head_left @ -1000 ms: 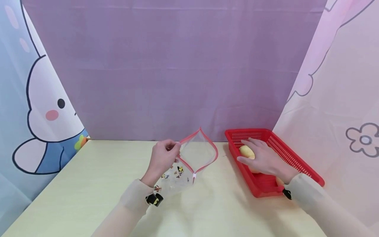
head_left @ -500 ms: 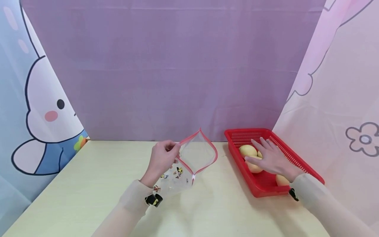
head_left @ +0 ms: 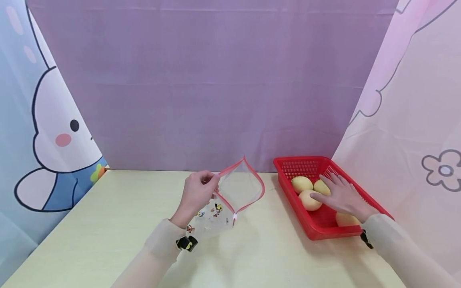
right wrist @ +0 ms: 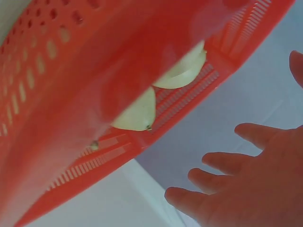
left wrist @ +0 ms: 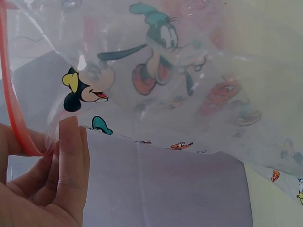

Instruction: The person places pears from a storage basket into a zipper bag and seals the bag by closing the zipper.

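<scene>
My left hand (head_left: 198, 194) pinches the red zipper edge of a clear zip bag (head_left: 239, 186) printed with cartoon characters. The bag's mouth gapes wide, and a white slider (head_left: 235, 216) sits at its near corner. In the left wrist view, the thumb and fingers hold the bag's edge beside a printed mouse head. Spread fingers mark my right hand (head_left: 343, 196), which hovers over a red plastic basket (head_left: 313, 232) and holds nothing. Several round pale-yellow fruits lie in that basket, among them one front fruit (head_left: 310, 201) near the thumb. The hand partly covers another fruit (head_left: 320, 187).
The pale wooden table (head_left: 108, 224) spreads beneath both arms. A purple cloth (head_left: 201, 88) hangs behind it, with printed curtains (head_left: 407, 160) at the sides. The basket's raised, slotted walls stand to the right of the bag.
My right hand has shifted to the right over the basket, uncovering more of the fruits. The left hand and the bag have stayed almost still.
</scene>
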`<state>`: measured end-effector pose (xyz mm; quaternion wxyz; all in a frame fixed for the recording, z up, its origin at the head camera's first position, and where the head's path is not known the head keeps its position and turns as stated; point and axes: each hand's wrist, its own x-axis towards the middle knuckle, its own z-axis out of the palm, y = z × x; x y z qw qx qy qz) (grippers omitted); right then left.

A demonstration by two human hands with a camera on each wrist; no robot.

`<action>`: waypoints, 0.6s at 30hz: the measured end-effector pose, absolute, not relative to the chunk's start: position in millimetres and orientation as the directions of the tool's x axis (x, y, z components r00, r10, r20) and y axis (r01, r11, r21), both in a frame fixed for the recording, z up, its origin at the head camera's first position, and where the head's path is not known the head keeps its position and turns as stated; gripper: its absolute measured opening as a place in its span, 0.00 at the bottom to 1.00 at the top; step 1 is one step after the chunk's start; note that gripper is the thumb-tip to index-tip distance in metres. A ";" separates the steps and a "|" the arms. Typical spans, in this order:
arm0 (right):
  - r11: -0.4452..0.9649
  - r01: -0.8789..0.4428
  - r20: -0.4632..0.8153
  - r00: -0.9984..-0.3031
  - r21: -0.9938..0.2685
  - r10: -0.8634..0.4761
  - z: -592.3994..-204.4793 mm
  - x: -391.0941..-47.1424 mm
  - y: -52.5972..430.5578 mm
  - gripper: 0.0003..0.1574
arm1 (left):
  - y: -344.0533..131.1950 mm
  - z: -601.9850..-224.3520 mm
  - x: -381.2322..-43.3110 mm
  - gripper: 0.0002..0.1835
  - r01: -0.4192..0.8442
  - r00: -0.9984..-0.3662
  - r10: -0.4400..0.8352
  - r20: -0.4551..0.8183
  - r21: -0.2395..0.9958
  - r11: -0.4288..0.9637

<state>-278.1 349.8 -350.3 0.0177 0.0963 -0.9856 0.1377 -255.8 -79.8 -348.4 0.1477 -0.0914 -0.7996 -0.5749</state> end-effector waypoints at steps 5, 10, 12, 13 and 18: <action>0.945 -0.165 0.011 -0.986 -0.282 -0.168 -355.4 -280.8 361.2 0.67 | -80.1 -349.1 -255.5 0.12 0.314 -0.940 -0.024 0.340 0.892 0.326; 0.944 -0.166 -0.007 -0.984 -0.286 -0.176 -360.2 -284.2 370.5 0.65 | -80.5 -349.7 -255.3 0.10 0.314 -0.939 -0.029 0.342 0.892 0.325; 0.948 -0.174 -0.010 -0.983 -0.268 -0.183 -363.1 -284.3 374.3 0.63 | -80.7 -349.8 -255.2 0.10 0.312 -0.941 -0.028 0.338 0.893 0.324; 0.951 -0.171 -0.014 -0.983 -0.258 -0.181 -364.4 -284.0 376.1 0.63 | -80.9 -349.8 -255.2 0.10 0.310 -0.942 -0.027 0.336 0.894 0.324; 0.959 -0.155 -0.040 -0.985 -0.239 -0.169 -370.7 -282.5 383.1 0.63 | -81.6 -349.5 -255.0 0.10 0.302 -0.944 -0.030 0.328 0.899 0.316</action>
